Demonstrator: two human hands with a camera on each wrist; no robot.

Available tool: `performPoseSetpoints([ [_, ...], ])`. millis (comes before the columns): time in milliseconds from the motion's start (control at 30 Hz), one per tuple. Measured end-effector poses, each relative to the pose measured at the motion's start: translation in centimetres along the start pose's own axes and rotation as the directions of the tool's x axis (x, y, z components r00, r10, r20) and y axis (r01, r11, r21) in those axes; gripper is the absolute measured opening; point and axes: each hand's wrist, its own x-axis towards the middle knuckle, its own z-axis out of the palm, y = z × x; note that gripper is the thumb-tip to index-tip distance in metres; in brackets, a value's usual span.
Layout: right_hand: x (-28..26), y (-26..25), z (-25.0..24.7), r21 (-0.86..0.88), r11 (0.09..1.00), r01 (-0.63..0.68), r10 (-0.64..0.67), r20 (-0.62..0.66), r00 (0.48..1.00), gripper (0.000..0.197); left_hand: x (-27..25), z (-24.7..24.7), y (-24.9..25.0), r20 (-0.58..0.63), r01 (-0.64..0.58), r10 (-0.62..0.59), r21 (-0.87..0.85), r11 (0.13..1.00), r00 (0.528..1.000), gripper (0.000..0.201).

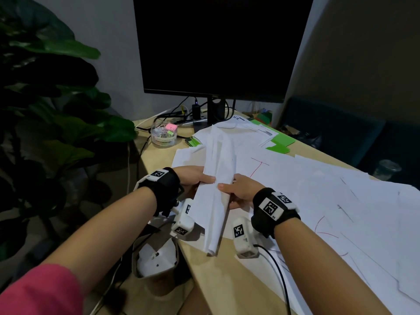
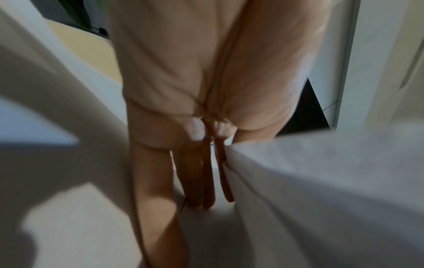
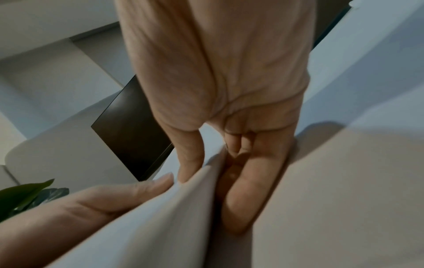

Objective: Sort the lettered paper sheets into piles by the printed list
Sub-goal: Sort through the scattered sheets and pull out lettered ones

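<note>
Both grips, the left hand (image 1: pixel 193 178) and right hand (image 1: pixel 238 189), pinched a bundle of sheets (image 1: pixel 218 189) above the worktop (image 1: pixel 159 153), over loose papers (image 1: pixel 318 189).

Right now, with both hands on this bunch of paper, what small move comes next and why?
Probably open the bunch flat. The left hand and right hand grip the sheets bent edge-up above the desk, so no letter shows on them, unlike the spread papers with red marks.

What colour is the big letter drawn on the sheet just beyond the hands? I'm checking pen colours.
Red, on the sheet; the head view shows it best.
</note>
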Motion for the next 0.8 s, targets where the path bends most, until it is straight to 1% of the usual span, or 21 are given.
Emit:
performPoseSetpoints([
  [67,-0.3,0.0,-0.6,0.014,1.000,-0.023,0.023,-0.036,0.999,0.020,0.2,0.0,-0.2,-0.010,0.000,0.000,0.003,1.000,1.000,0.034],
  [133,-0.5,0.0,-1.3,0.085,0.994,-0.070,0.078,-0.085,0.993,0.021,0.2,0.1,-0.4,-0.046,0.022,-0.022,-0.009,1.000,0.999,0.029],
  [167,-0.7,-0.1,-1.8,0.130,0.987,-0.099,0.112,-0.099,0.989,0.026,0.2,0.1,-0.4,-0.064,0.032,-0.031,0.001,0.999,0.997,0.026],
  [200,-0.9,-0.2,-2.3,0.165,0.978,-0.128,0.146,-0.103,0.984,0.034,0.3,0.2,-0.4,-0.079,0.041,-0.039,0.022,0.999,0.996,0.023],
  [267,-1.2,-0.5,-3.3,0.179,0.967,-0.180,0.197,-0.086,0.977,0.053,0.4,0.3,0.0,-0.096,0.044,-0.035,0.099,0.994,0.995,0.019],
  [300,-1.3,-0.6,-3.7,0.171,0.967,-0.187,0.202,-0.076,0.976,0.058,0.4,0.4,0.1,-0.110,0.045,-0.030,0.136,0.990,0.993,0.020],
  [333,-1.6,-0.8,-3.7,0.168,0.967,-0.193,0.207,-0.070,0.976,0.059,0.3,0.4,0.4,-0.129,0.055,-0.034,0.166,0.985,0.991,0.024],
  [367,-1.6,-0.8,-3.8,0.154,0.969,-0.194,0.207,-0.080,0.975,0.052,0.3,0.5,0.6,-0.137,0.066,-0.041,0.180,0.981,0.990,0.029],
  [400,-1.5,-0.6,-3.6,0.133,0.973,-0.191,0.205,-0.105,0.973,0.037,0.2,0.5,0.9,-0.143,0.079,-0.054,0.182,0.980,0.988,0.034],
  [433,-1.3,-0.2,-3.6,0.073,0.979,-0.192,0.201,-0.139,0.970,0.019,0.0,0.4,1.2,-0.153,0.086,-0.058,0.185,0.979,0.986,0.040],
  [467,-1.1,0.1,-3.7,0.002,0.982,-0.191,0.189,-0.172,0.967,0.007,-0.1,0.3,1.5,-0.163,0.089,-0.057,0.196,0.977,0.985,0.045],
  [500,-0.7,0.5,-3.9,-0.063,0.980,-0.191,0.177,-0.179,0.968,0.009,-0.2,0.0,2.0,-0.173,0.085,-0.048,0.215,0.973,0.984,0.048],
  [533,-0.6,0.6,-4.1,-0.082,0.978,-0.191,0.176,-0.164,0.971,0.014,-0.3,-0.2,2.5,-0.191,0.075,-0.028,0.241,0.968,0.981,0.045],
  [567,-0.5,0.7,-4.4,-0.069,0.980,-0.189,0.177,-0.148,0.973,0.018,-0.6,-0.5,3.2,-0.222,0.066,-0.003,0.278,0.958,0.975,0.041],
  [600,-0.6,0.8,-4.5,-0.060,0.980,-0.191,0.181,-0.134,0.974,0.021,-1.0,-0.9,3.9,-0.260,0.063,0.025,0.325,0.943,0.965,0.041],
  [667,-0.8,1.0,-4.8,-0.061,0.981,-0.183,0.176,-0.116,0.978,0.023,-1.7,-1.9,5.2,-0.328,0.076,0.064,0.397,0.915,0.943,0.048],
  [733,-0.7,1.3,-5.0,-0.054,0.983,-0.174,0.167,-0.115,0.979,0.023,-2.7,-2.7,6.5,-0.356,0.089,0.083,0.441,0.893,0.931,0.051],
  [767,-0.5,1.5,-5.2,-0.046,0.985,-0.163,0.157,-0.113,0.981,0.023,-3.3,-2.8,7.1,-0.353,0.089,0.084,0.446,0.891,0.932,0.044],
  [800,-0.5,1.6,-5.2,-0.036,0.986,-0.164,0.159,-0.112,0.981,0.023,-3.9,-2.9,7.7,-0.351,0.085,0.086,0.443,0.892,0.933,0.029],
])
